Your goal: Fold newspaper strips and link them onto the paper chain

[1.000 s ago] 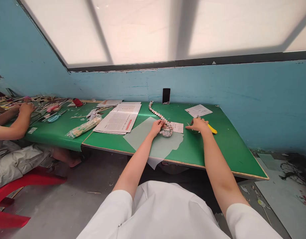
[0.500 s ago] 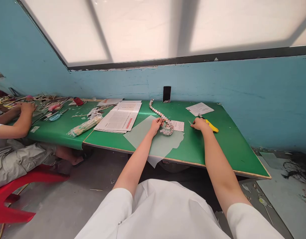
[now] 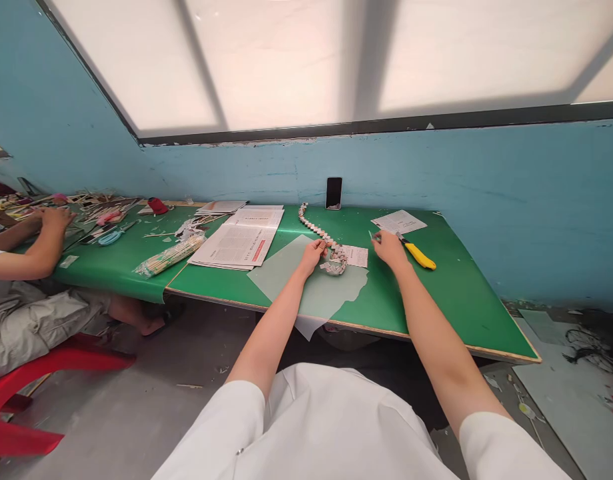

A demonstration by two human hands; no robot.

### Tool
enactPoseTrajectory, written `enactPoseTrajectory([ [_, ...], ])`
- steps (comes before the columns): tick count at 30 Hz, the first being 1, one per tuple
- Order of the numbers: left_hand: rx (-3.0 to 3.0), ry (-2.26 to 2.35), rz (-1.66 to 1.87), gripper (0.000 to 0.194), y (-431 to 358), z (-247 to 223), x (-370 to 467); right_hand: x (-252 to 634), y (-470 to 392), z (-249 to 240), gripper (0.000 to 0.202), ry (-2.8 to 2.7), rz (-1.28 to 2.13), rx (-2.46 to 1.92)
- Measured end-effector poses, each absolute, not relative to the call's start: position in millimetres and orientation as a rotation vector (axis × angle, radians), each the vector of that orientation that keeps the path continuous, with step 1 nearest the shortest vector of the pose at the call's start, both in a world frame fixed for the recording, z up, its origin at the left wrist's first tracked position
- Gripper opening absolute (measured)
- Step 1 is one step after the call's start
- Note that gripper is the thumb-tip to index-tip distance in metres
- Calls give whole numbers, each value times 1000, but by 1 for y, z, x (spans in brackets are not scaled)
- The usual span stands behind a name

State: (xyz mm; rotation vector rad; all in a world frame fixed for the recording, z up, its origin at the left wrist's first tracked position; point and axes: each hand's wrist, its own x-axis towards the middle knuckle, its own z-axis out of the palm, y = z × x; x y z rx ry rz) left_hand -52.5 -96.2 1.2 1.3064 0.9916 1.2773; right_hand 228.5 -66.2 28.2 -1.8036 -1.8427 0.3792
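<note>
My left hand is closed, fingertips pinched on a folded-paper chain. The zigzag chain runs from there toward the wall, and its near end curls round beside my fingers. Under that hand lies a translucent sheet with a ragged right edge. Farther right, my right hand is closed over the table, with a small thin tip sticking out past its fingers; I cannot make out what it is. Just beside it lies a yellow-handled knife. A printed paper piece sits between the two hands.
A newspaper stack and a bag of thin sticks lie to the left. A phone leans on the wall near a paper sheet. Another person works at the far left, by a red stool.
My right hand has moved slightly left and away from me, off the yellow knife, which now shows more fully. My left hand stays at the paper chain.
</note>
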Motion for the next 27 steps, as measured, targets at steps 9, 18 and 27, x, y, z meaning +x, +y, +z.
enactPoseTrajectory([
  [9, 1394, 988, 1262, 44, -101, 6, -50, 143, -101, 27, 57, -1750, 958, -1030],
  [18, 1409, 980, 1281, 46, -103, 8, -49, 136, -112, 19, 51, -1824, 818, -995],
  [27, 1425, 979, 1280, 45, -105, 9, -50, 133, -111, 18, 48, -1798, 803, -1009],
])
